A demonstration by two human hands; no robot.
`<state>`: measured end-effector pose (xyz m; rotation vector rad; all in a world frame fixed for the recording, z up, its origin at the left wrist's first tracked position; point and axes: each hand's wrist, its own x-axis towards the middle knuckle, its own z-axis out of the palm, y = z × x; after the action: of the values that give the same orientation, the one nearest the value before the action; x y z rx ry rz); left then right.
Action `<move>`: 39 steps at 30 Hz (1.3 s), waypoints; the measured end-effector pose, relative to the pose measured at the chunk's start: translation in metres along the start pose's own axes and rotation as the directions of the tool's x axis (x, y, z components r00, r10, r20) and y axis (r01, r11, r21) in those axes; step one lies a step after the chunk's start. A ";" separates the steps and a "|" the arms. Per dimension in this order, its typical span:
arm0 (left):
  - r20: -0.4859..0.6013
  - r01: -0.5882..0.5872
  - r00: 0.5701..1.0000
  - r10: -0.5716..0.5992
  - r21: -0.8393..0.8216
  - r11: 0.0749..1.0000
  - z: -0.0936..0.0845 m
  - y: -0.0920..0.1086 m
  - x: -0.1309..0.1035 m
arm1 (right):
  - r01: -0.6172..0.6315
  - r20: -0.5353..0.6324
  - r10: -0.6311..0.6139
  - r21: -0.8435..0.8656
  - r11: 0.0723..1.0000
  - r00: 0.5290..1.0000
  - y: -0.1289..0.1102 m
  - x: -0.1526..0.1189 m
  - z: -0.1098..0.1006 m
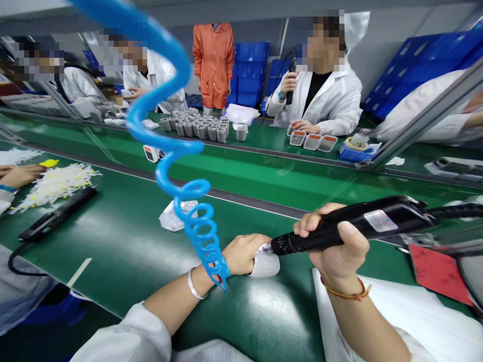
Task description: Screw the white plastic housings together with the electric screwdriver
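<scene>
My right hand (339,246) is wrapped round a black electric screwdriver (339,223), held nearly level with its nose pointing left. The nose meets a small pale grey plastic housing (266,265) on the green bench. My left hand (243,254) grips that housing from the left, fingers closed over its far side. The screwdriver's bit and the spot it touches are mostly hidden. A coiled blue cord (206,236) hangs down to a band on my left wrist. Beyond my left hand sits a clear plastic tray (177,215) of tiny parts.
Another black electric screwdriver (56,216) lies at left beside a pile of white and yellow pieces (60,183), where a co-worker's hand (22,176) reaches in. White paper (415,317) and a red sheet (439,274) are at right. Across the belt (241,171) stand several grey housings (199,125).
</scene>
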<state>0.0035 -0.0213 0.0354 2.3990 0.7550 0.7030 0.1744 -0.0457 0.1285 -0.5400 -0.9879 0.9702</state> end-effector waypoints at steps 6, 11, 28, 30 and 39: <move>-0.001 -0.003 1.000 0.003 0.007 1.000 0.000 0.000 0.000 | 0.013 0.006 -0.013 -0.005 1.000 1.000 0.002 0.000 0.001; -0.006 0.017 1.000 -0.017 -0.015 1.000 0.001 -0.002 -0.001 | 0.012 -0.027 -0.012 -0.010 1.000 1.000 0.002 -0.002 0.001; -0.105 0.379 0.902 -0.420 -0.279 0.882 -0.012 -0.058 0.002 | -0.217 -0.669 0.491 0.453 0.865 0.558 0.048 0.046 -0.097; 0.015 0.371 0.922 -0.386 -0.319 0.872 -0.018 -0.066 0.004 | -0.262 -0.669 0.534 0.471 0.843 0.516 0.067 0.044 -0.106; 0.293 0.489 0.838 -0.459 -0.778 0.395 -0.025 -0.091 0.030 | -0.327 -0.629 0.549 0.443 0.835 0.550 0.097 0.036 -0.121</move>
<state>-0.0234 0.0698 0.0077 1.2002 0.7934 0.5766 0.2470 0.0377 0.0138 -0.8818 0.0608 1.1671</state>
